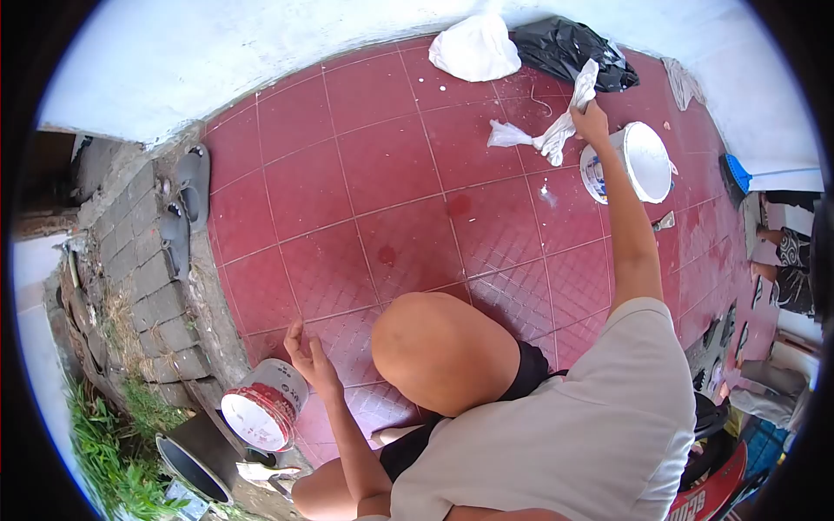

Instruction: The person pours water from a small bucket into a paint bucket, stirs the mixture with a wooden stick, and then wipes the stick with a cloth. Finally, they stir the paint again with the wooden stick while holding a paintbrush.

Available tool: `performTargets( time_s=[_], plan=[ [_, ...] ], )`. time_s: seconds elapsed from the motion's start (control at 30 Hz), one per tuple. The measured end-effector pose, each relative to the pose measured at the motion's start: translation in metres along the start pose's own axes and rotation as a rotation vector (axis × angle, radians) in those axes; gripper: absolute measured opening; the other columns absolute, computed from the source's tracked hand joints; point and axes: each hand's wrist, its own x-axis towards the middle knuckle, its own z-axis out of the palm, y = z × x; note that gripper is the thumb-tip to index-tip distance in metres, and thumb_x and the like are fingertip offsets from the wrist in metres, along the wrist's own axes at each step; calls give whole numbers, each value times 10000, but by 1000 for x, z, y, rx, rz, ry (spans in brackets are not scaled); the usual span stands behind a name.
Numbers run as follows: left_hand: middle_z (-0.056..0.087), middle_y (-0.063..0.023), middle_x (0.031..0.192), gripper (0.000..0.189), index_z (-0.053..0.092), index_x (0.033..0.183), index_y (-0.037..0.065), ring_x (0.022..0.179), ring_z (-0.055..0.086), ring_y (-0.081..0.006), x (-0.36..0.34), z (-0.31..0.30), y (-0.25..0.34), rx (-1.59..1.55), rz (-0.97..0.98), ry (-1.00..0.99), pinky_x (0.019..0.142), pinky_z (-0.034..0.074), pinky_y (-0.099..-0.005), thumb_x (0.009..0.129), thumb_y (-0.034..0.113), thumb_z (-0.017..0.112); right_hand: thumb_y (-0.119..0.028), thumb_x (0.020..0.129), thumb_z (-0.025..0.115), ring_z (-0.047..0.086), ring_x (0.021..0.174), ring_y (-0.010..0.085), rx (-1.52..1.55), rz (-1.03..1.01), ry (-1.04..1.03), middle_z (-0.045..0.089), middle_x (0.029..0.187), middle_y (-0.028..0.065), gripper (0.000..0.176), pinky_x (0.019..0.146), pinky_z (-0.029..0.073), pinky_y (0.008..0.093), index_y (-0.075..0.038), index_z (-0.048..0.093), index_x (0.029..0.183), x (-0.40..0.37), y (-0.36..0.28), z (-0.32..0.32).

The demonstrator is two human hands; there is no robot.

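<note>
Knee (443,347) bent — left hand (308,358) beside paint can (265,404), right hand (592,122) outstretched, gripping rag (556,136).

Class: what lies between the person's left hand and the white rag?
In the head view, only bare red floor tiles with two dark spots lie between the left hand and the white rag.

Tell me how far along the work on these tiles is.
Done: little to see; the can is open. In hand: the right hand grips a rag raised by the bucket; the left hand rests on the tiles. Left: dark spots and a white smear there.
</note>
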Motion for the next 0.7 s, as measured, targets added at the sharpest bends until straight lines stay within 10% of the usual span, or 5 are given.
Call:
performTargets(
  time_s=[0.3,0.7],
  plan=[
    [487,-130,1202,308,573,1106,36,1121,489,-255,-15,-4,4,308,59,-276,836,467,-327,808,-27,523,-313,751,565,677,670,315,123,377,94,647,917,249,522,715,549,375,78,512,1093,78,45,15],
    [512,-139,1166,228,613,1040,49,1069,519,-275,-43,-24,-19,324,-99,-268,807,466,-352,831,1,538,-428,764,625,566,1069,389,23,466,167,554,1172,260,684,909,452,436,67,442,1198,100,60,56]
  ],
)
